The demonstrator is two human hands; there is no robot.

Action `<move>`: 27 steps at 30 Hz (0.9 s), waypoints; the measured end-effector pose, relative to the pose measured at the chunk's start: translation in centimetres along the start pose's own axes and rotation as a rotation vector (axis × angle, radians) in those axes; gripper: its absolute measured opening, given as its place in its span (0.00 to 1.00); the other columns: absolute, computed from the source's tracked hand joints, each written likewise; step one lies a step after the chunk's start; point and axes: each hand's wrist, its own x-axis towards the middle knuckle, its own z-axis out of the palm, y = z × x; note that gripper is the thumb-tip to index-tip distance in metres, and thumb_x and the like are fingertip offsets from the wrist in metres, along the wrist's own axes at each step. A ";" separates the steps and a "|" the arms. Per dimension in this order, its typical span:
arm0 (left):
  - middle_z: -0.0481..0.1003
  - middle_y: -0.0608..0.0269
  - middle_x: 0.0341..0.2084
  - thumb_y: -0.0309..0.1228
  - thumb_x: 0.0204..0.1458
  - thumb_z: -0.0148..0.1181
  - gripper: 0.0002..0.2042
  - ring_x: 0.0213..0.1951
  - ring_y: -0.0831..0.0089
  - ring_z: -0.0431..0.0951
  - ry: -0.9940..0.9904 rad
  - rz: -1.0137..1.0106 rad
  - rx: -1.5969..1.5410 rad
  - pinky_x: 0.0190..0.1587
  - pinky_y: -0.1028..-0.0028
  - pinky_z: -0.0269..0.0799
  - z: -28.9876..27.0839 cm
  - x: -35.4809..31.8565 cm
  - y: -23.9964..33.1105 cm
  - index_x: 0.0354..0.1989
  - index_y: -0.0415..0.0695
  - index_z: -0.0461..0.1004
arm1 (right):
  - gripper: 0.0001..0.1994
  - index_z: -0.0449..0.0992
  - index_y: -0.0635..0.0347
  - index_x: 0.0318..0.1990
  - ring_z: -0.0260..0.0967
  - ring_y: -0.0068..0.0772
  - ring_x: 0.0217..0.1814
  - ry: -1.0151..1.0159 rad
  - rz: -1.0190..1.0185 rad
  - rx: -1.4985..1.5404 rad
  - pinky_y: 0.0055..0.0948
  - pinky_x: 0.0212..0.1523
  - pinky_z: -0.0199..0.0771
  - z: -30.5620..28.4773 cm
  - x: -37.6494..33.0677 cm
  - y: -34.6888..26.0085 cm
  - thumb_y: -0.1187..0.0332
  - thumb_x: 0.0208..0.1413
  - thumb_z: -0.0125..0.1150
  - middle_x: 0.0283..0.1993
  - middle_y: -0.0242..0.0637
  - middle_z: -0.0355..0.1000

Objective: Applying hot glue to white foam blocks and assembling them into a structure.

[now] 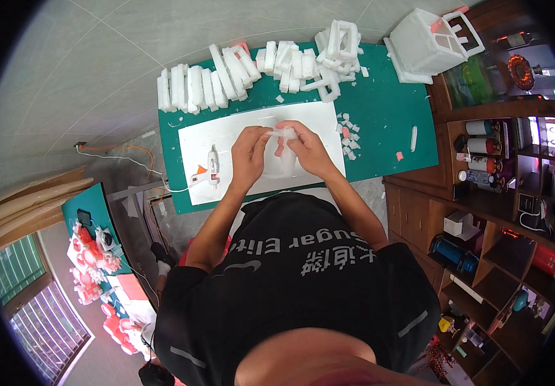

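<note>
Green mat (387, 122): laid flat over the table, seen at the 12 o'clock part of the view.

White sheet (226, 138): laid on the mat, under both hands.

Foam house (428, 42): a white boxy frame with window openings, stood at 1 o'clock, at the mat's far corner.

Foam blocks (200, 87): white slabs ranged in a row along the mat's far edge, from 11 to 12 o'clock.

Foam frames (338, 48): open white pieces heaped at the right end of that row.

Foam scraps (349, 136): small white and pink bits scattered at 3 o'clock of the hands, just off the sheet.

Left hand (249, 156): held over the sheet, fingers curled together and closed on the foam piece from its left side.

Right hand (306, 149): held opposite, fingers bent and closed on the same piece from its right side; the thumb is seen on top.

Foam piece (282, 134): small, white, gripped between the two hands above the sheet's middle. Its shape cannot be told.

Glue gun (212, 168): white with an orange trigger, laid on the sheet at 9 o'clock of the left hand, apart from it; a cord is led off to the left.
</note>
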 end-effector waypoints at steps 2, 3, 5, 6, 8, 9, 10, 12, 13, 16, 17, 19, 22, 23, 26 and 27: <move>0.74 0.60 0.34 0.22 0.58 0.51 0.07 0.28 0.78 0.69 0.005 -0.002 0.012 0.30 0.80 0.65 -0.1 0.0 0.3 0.40 0.36 0.76 | 0.19 0.66 0.64 0.53 0.73 0.26 0.37 -0.004 0.000 -0.023 0.22 0.44 0.68 0.2 0.0 0.0 0.83 0.53 0.41 0.36 0.36 0.68; 0.74 0.56 0.34 0.22 0.57 0.53 0.07 0.32 0.69 0.73 0.030 -0.038 0.013 0.35 0.75 0.68 -0.1 0.0 0.5 0.39 0.37 0.76 | 0.19 0.66 0.64 0.53 0.73 0.26 0.37 -0.001 0.003 -0.022 0.22 0.44 0.68 0.3 0.1 0.0 0.83 0.53 0.41 0.36 0.36 0.68; 0.75 0.52 0.33 0.23 0.56 0.54 0.06 0.36 0.60 0.76 0.051 -0.076 0.015 0.40 0.71 0.70 -0.2 0.1 0.9 0.38 0.37 0.77 | 0.18 0.66 0.63 0.53 0.73 0.25 0.37 0.033 0.012 -0.006 0.21 0.43 0.69 0.6 0.2 0.0 0.83 0.54 0.43 0.36 0.36 0.69; 0.75 0.52 0.33 0.23 0.56 0.54 0.06 0.36 0.60 0.76 0.061 -0.079 0.023 0.40 0.71 0.70 -0.3 0.1 1.0 0.38 0.37 0.77 | 0.18 0.66 0.63 0.53 0.73 0.25 0.37 0.034 0.015 -0.004 0.21 0.43 0.69 0.8 0.2 0.1 0.83 0.54 0.43 0.36 0.36 0.69; 0.75 0.52 0.33 0.23 0.56 0.54 0.06 0.36 0.61 0.76 0.068 -0.082 0.029 0.40 0.71 0.71 -0.4 0.3 0.9 0.38 0.37 0.77 | 0.16 0.67 0.63 0.51 0.73 0.23 0.35 0.101 0.015 -0.064 0.20 0.39 0.69 1.1 0.3 0.2 0.82 0.54 0.47 0.36 0.36 0.70; 0.76 0.52 0.33 0.23 0.56 0.54 0.06 0.36 0.61 0.77 0.081 -0.070 0.029 0.40 0.71 0.71 -0.4 0.3 0.8 0.37 0.37 0.77 | 0.16 0.67 0.63 0.51 0.73 0.23 0.35 0.102 0.017 -0.064 0.20 0.39 0.69 1.3 0.4 0.3 0.82 0.54 0.47 0.36 0.36 0.70; 0.76 0.52 0.33 0.22 0.56 0.54 0.06 0.36 0.61 0.77 0.091 -0.058 0.027 0.40 0.71 0.71 -0.4 0.3 0.7 0.37 0.37 0.77 | 0.14 0.68 0.63 0.49 0.74 0.25 0.34 0.160 -0.013 -0.101 0.22 0.36 0.71 1.6 0.3 0.6 0.80 0.54 0.51 0.36 0.38 0.71; 0.76 0.52 0.33 0.22 0.56 0.54 0.06 0.37 0.61 0.77 0.095 -0.068 0.004 0.40 0.71 0.71 -0.3 0.5 0.6 0.37 0.36 0.77 | 0.13 0.69 0.64 0.48 0.75 0.26 0.32 0.221 -0.042 -0.141 0.23 0.34 0.72 1.8 0.2 0.5 0.78 0.54 0.55 0.37 0.39 0.72; 0.76 0.52 0.33 0.22 0.56 0.54 0.06 0.37 0.61 0.77 0.095 -0.073 -0.019 0.41 0.71 0.71 -0.3 0.6 0.5 0.37 0.36 0.77 | 0.14 0.68 0.64 0.49 0.75 0.26 0.33 0.243 -0.052 -0.173 0.22 0.34 0.72 2.0 0.2 0.3 0.79 0.54 0.53 0.36 0.38 0.73; 0.76 0.51 0.32 0.21 0.55 0.54 0.05 0.37 0.61 0.77 0.076 -0.058 -0.007 0.42 0.71 0.70 -0.4 0.4 0.3 0.36 0.35 0.76 | 0.14 0.68 0.63 0.49 0.76 0.25 0.34 0.290 -0.047 -0.231 0.21 0.33 0.73 2.6 -0.1 0.2 0.80 0.53 0.52 0.34 0.37 0.74; 0.76 0.51 0.33 0.20 0.55 0.54 0.05 0.37 0.60 0.77 0.085 -0.095 0.000 0.43 0.70 0.70 -0.5 0.2 0.2 0.35 0.34 0.76 | 0.14 0.68 0.63 0.48 0.76 0.26 0.34 0.299 -0.029 -0.252 0.22 0.33 0.73 2.4 -0.1 0.3 0.79 0.52 0.53 0.34 0.38 0.74; 0.76 0.51 0.33 0.20 0.56 0.52 0.06 0.37 0.61 0.76 0.061 -0.107 0.052 0.43 0.70 0.70 -1.0 -0.3 -0.1 0.36 0.34 0.76 | 0.14 0.69 0.62 0.46 0.77 0.24 0.33 0.264 -0.055 -0.398 0.24 0.33 0.73 2.3 -0.1 1.4 0.76 0.51 0.56 0.34 0.39 0.74; 0.75 0.54 0.34 0.22 0.58 0.51 0.07 0.36 0.67 0.75 0.047 -0.140 0.001 0.40 0.74 0.69 -1.4 -0.8 0.0 0.38 0.34 0.76 | 0.15 0.69 0.61 0.47 0.76 0.28 0.33 0.242 -0.136 -0.368 0.27 0.33 0.73 2.2 -0.2 1.4 0.74 0.50 0.57 0.32 0.40 0.73; 0.75 0.55 0.33 0.22 0.58 0.51 0.07 0.35 0.69 0.74 0.041 -0.159 -0.016 0.38 0.76 0.69 -1.3 -0.9 -0.1 0.39 0.34 0.76 | 0.16 0.68 0.60 0.48 0.75 0.32 0.32 0.226 -0.133 -0.391 0.29 0.32 0.72 2.3 -0.2 1.3 0.74 0.50 0.56 0.32 0.41 0.72; 0.74 0.56 0.35 0.23 0.59 0.51 0.08 0.33 0.73 0.72 0.033 -0.264 -0.086 0.33 0.79 0.68 -0.7 -0.6 0.0 0.40 0.35 0.76 | 0.16 0.65 0.59 0.48 0.74 0.39 0.32 0.262 -0.118 -0.470 0.33 0.32 0.71 2.5 0.1 0.3 0.73 0.50 0.55 0.32 0.44 0.72; 0.74 0.56 0.35 0.23 0.59 0.51 0.08 0.33 0.73 0.72 0.022 -0.251 -0.087 0.33 0.79 0.68 -0.3 -0.2 0.2 0.40 0.35 0.76 | 0.16 0.64 0.59 0.48 0.73 0.42 0.33 0.297 -0.098 -0.522 0.34 0.32 0.70 2.4 0.2 -0.1 0.73 0.50 0.54 0.32 0.46 0.71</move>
